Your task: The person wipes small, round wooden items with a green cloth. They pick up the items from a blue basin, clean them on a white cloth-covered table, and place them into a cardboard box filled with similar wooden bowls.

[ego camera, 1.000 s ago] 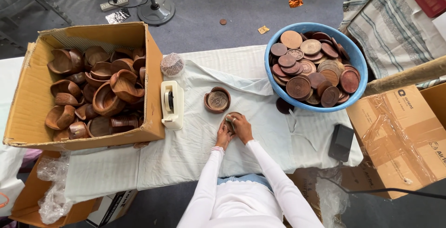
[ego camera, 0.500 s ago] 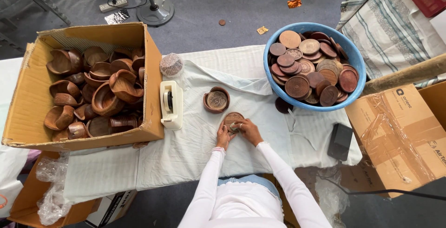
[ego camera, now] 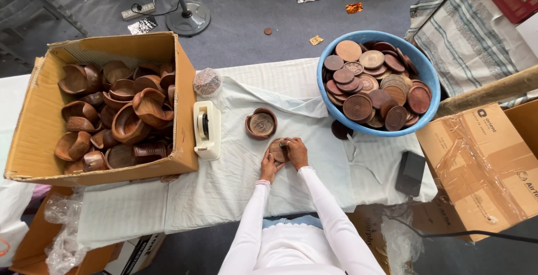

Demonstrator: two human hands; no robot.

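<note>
A small round wooden disc [ego camera: 277, 150] lies on the white cloth [ego camera: 235, 174] in front of me. My left hand [ego camera: 269, 165] grips its lower left edge. My right hand [ego camera: 296, 151] presses on its right side, fingers curled over it. Just beyond the hands stands a small round wooden bowl [ego camera: 261, 123] with a carved disc inside. Both arms wear white sleeves.
A cardboard box [ego camera: 39, 112] of wooden bowls sits at the left. A cream tape dispenser [ego camera: 206, 129] and a glittery ball [ego camera: 207, 81] lie beside it. A blue tub [ego camera: 428, 79] of wooden discs stands at the right, with a black block [ego camera: 411, 173] and a taped carton [ego camera: 482, 163] nearby.
The hands have shifted slightly on the disc, turning it on the cloth. Everything else stays where it was.
</note>
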